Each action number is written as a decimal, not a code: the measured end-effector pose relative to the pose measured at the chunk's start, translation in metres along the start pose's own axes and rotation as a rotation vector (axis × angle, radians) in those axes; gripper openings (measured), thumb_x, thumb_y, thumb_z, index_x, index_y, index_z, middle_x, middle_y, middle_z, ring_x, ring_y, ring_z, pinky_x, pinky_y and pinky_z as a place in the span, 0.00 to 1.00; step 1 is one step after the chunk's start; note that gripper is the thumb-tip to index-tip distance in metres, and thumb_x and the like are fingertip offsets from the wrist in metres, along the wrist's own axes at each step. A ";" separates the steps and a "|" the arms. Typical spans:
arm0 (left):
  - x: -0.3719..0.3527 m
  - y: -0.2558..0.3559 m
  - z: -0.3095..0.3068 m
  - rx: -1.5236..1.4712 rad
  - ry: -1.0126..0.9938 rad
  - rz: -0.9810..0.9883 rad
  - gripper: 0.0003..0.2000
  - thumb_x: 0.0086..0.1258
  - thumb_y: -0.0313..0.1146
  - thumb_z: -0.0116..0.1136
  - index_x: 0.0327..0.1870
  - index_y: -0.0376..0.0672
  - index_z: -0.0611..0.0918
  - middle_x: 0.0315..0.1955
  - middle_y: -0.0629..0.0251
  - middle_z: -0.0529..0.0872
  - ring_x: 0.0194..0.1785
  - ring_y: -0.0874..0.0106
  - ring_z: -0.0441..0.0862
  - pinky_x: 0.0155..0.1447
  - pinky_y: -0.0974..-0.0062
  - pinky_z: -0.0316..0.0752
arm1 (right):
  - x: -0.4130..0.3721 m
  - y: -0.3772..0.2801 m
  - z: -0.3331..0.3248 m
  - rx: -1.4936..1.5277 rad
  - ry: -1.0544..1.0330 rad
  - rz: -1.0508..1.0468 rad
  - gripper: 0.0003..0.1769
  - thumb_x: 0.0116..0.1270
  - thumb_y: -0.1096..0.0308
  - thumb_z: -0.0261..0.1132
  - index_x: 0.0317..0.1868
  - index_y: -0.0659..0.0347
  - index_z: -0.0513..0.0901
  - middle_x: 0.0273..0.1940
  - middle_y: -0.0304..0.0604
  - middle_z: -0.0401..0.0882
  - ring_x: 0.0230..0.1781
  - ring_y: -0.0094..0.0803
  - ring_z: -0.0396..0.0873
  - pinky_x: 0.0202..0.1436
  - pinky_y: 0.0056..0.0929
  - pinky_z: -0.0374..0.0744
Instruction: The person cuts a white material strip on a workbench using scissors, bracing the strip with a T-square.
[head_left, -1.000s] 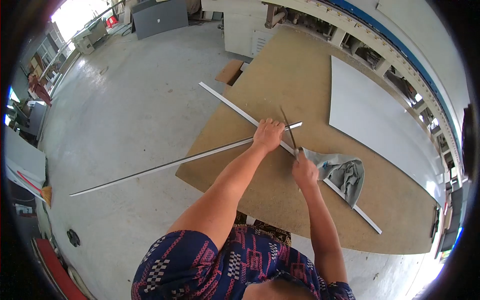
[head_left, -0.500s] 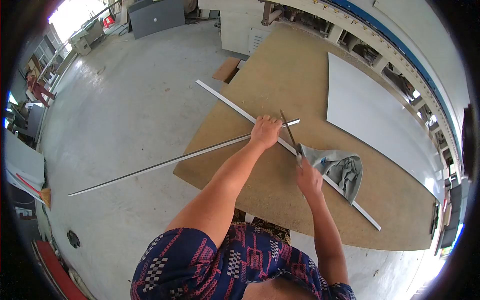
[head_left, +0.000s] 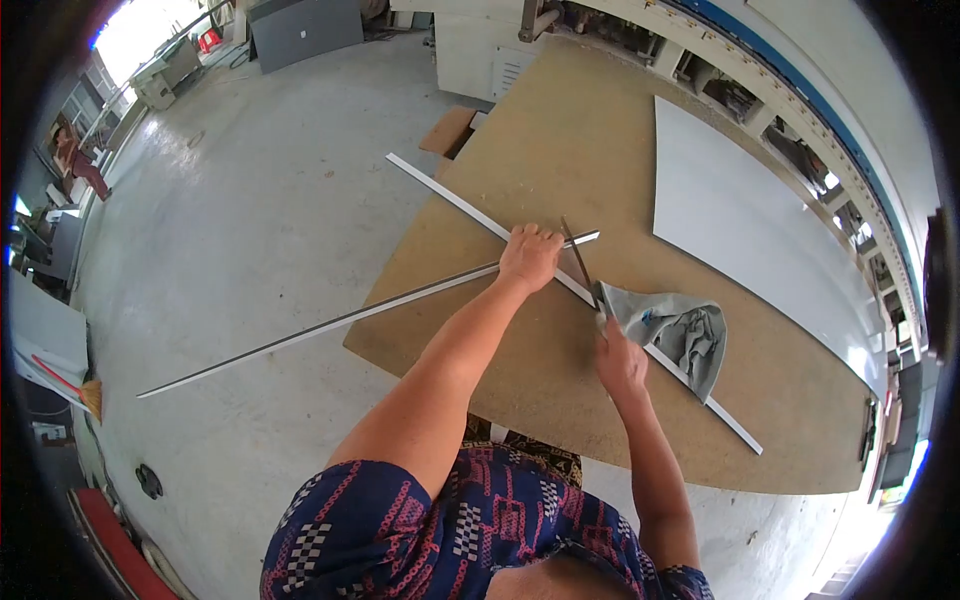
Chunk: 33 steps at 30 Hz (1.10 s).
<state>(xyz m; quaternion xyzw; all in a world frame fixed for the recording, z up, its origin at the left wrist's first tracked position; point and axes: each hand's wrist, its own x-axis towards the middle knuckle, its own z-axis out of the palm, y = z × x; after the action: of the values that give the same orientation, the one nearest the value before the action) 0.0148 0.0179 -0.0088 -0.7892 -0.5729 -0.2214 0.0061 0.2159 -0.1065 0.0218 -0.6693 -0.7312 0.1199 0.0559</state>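
My left hand (head_left: pixel 531 258) is closed over a long thin metal strip (head_left: pixel 330 325) where it crosses a second white strip (head_left: pixel 445 195), pressing them on the brown board table (head_left: pixel 480 340). The gripped strip's short end pokes out to the right of my fingers; its long end hangs out past the table's edge. In my right hand (head_left: pixel 622 362) is the handle of a handsaw (head_left: pixel 576 252), its narrow dark blade lying across the strip just right of my left hand. A crumpled grey cloth (head_left: pixel 675 330) lies over the second strip, beside my right hand.
A large white panel (head_left: pixel 750 230) lies on the table's right side, below a long machine (head_left: pixel 800 95). A cardboard box (head_left: pixel 450 132) stands by the table's left edge. Far left, a person (head_left: pixel 78 165) sits near a broom (head_left: pixel 91 398) and a grey panel (head_left: pixel 305 33).
My right hand and the saw have shifted slightly, and more of the blade's flat face shows. My left hand keeps its hold. The whole view has moved a little.
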 end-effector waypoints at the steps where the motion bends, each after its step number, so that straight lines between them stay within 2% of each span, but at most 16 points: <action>1: 0.000 0.000 -0.002 -0.004 -0.014 -0.003 0.05 0.64 0.35 0.51 0.34 0.45 0.77 0.34 0.64 0.81 0.45 0.63 0.75 0.50 0.62 0.66 | 0.019 -0.008 0.003 -0.006 0.017 -0.016 0.26 0.63 0.61 0.55 0.60 0.61 0.66 0.31 0.58 0.81 0.34 0.53 0.81 0.37 0.49 0.77; 5: 0.001 -0.001 0.004 0.012 -0.002 -0.015 0.06 0.64 0.36 0.51 0.35 0.45 0.77 0.35 0.64 0.81 0.46 0.62 0.75 0.52 0.61 0.66 | 0.067 -0.023 0.026 0.025 0.128 -0.035 0.25 0.63 0.61 0.55 0.59 0.61 0.68 0.31 0.59 0.81 0.33 0.54 0.81 0.36 0.49 0.77; 14: 0.000 -0.001 0.001 0.008 -0.029 -0.015 0.06 0.65 0.36 0.51 0.35 0.45 0.77 0.36 0.63 0.81 0.46 0.62 0.75 0.53 0.61 0.66 | -0.018 0.001 -0.001 0.007 -0.004 0.048 0.25 0.63 0.61 0.56 0.59 0.61 0.68 0.31 0.58 0.81 0.32 0.54 0.81 0.36 0.50 0.77; 17: 0.000 0.000 -0.002 -0.002 -0.023 -0.011 0.05 0.64 0.35 0.51 0.35 0.45 0.76 0.35 0.63 0.81 0.45 0.62 0.75 0.51 0.60 0.66 | 0.017 -0.011 0.004 0.011 -0.014 0.054 0.24 0.63 0.61 0.56 0.58 0.62 0.69 0.31 0.59 0.81 0.34 0.54 0.81 0.37 0.50 0.77; 20: 0.002 -0.004 0.008 0.018 0.032 -0.027 0.05 0.64 0.35 0.51 0.34 0.45 0.76 0.34 0.63 0.81 0.45 0.62 0.75 0.49 0.61 0.66 | 0.058 -0.026 0.022 0.053 0.085 0.007 0.24 0.63 0.61 0.56 0.58 0.62 0.69 0.32 0.60 0.80 0.36 0.54 0.81 0.38 0.50 0.77; 26: 0.002 -0.001 0.000 0.022 -0.057 -0.038 0.06 0.63 0.35 0.51 0.37 0.47 0.78 0.36 0.66 0.81 0.46 0.64 0.74 0.51 0.64 0.65 | 0.000 0.005 0.015 0.033 0.080 -0.025 0.24 0.62 0.62 0.56 0.58 0.61 0.69 0.31 0.60 0.80 0.35 0.54 0.80 0.39 0.48 0.77; 29: 0.002 -0.003 0.006 0.013 -0.016 -0.038 0.06 0.63 0.34 0.51 0.37 0.47 0.78 0.36 0.66 0.81 0.47 0.64 0.74 0.51 0.64 0.65 | -0.026 0.004 0.001 0.041 -0.047 0.067 0.26 0.62 0.62 0.56 0.60 0.61 0.67 0.31 0.59 0.80 0.34 0.55 0.80 0.39 0.48 0.77; 33: 0.004 -0.001 0.001 0.013 -0.035 -0.034 0.06 0.63 0.35 0.51 0.37 0.46 0.78 0.36 0.65 0.81 0.47 0.63 0.74 0.51 0.63 0.66 | 0.015 -0.008 0.004 0.050 0.015 0.005 0.26 0.62 0.62 0.57 0.60 0.60 0.67 0.31 0.59 0.81 0.34 0.54 0.80 0.39 0.48 0.76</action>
<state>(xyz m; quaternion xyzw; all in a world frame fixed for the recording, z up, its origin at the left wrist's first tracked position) 0.0151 0.0220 -0.0083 -0.7829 -0.5878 -0.2039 -0.0028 0.2058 -0.0924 0.0188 -0.6705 -0.7257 0.1332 0.0777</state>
